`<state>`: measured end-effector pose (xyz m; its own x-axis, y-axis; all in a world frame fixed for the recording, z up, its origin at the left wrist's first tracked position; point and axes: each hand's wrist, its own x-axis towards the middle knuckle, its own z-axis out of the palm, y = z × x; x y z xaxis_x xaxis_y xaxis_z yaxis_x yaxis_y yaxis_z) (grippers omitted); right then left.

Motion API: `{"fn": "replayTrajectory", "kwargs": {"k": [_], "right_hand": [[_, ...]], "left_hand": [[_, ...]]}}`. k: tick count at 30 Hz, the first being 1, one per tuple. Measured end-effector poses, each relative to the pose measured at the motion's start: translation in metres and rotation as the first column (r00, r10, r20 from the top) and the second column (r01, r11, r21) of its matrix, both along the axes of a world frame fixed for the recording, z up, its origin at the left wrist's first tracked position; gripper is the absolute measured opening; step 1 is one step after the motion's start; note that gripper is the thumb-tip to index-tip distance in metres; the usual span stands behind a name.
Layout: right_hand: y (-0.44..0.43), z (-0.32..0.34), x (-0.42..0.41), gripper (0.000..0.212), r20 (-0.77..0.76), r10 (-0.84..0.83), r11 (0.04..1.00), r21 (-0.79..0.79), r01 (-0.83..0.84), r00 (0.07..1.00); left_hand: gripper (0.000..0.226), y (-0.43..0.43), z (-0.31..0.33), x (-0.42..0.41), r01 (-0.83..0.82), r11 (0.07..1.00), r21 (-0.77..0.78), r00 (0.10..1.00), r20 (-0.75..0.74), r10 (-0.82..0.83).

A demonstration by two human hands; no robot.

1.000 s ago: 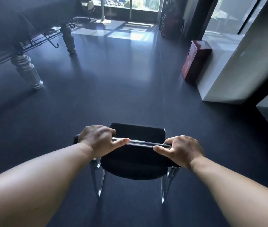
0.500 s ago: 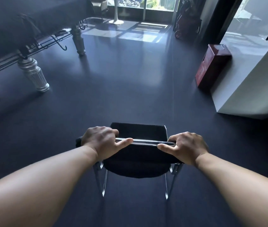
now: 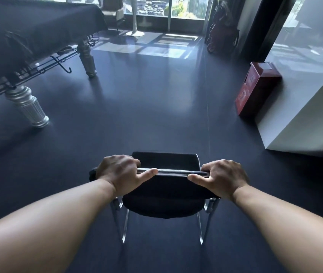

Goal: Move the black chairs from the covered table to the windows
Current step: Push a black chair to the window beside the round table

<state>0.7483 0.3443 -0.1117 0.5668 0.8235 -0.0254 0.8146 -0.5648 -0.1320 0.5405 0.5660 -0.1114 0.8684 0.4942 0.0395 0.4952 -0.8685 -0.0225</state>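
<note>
my left hand [image 3: 120,173] and right hand [image 3: 222,178] clamped on chair [image 3: 164,201] back bar | covered table [image 3: 38,28] far left | windows [image 3: 166,6] ahead

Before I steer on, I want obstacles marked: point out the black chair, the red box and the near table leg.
black chair [image 3: 164,196]: head view, backrest.
red box [image 3: 255,89]: head view, side face.
table leg [image 3: 28,109]: head view, fluted shaft.

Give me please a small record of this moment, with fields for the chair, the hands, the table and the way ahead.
chair: black padded chair with chrome legs, gripped at its top rail
left hand: closed on the rail
right hand: closed on the rail
table: covered table with silver legs, ahead left
windows: far ahead
right side: red box on the floor
</note>
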Motion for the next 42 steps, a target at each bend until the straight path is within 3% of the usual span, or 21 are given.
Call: {"fn": "replayTrajectory", "kwargs": {"k": [7, 12, 21, 35, 42], "right_hand": [[0.079, 0.001, 0.032, 0.083, -0.004, -0.068, 0.997, -0.046, 0.068, 0.998], [0.122, 0.003, 0.047, 0.077, 0.014, -0.113, 0.991, -0.068, 0.114, 0.993], [0.186, 0.002, 0.087, 0.072, 0.042, -0.118, 0.993, -0.024, 0.119, 0.992], [0.274, -0.014, 0.241, 0.083, 0.128, -0.031, 0.996, 0.082, 0.021, 0.991], [0.32, -0.015, 0.344, 0.084, 0.213, 0.036, 0.991, 0.118, -0.063, 0.976]], "left_hand": [[0.093, 0.096, 0.005, 0.054, 0.093, 0.996, 0.004, 0.995, -0.046, -0.093], [0.089, 0.149, 0.008, 0.084, 0.143, 0.989, 0.025, 0.99, 0.004, -0.143], [0.107, 0.222, 0.002, 0.136, 0.185, 0.978, 0.102, 0.979, 0.068, -0.192], [0.098, 0.287, -0.008, 0.257, 0.052, 0.994, 0.096, 0.992, 0.111, -0.062], [0.09, 0.306, -0.012, 0.332, -0.103, 0.992, 0.077, 0.986, 0.138, 0.092]]}}
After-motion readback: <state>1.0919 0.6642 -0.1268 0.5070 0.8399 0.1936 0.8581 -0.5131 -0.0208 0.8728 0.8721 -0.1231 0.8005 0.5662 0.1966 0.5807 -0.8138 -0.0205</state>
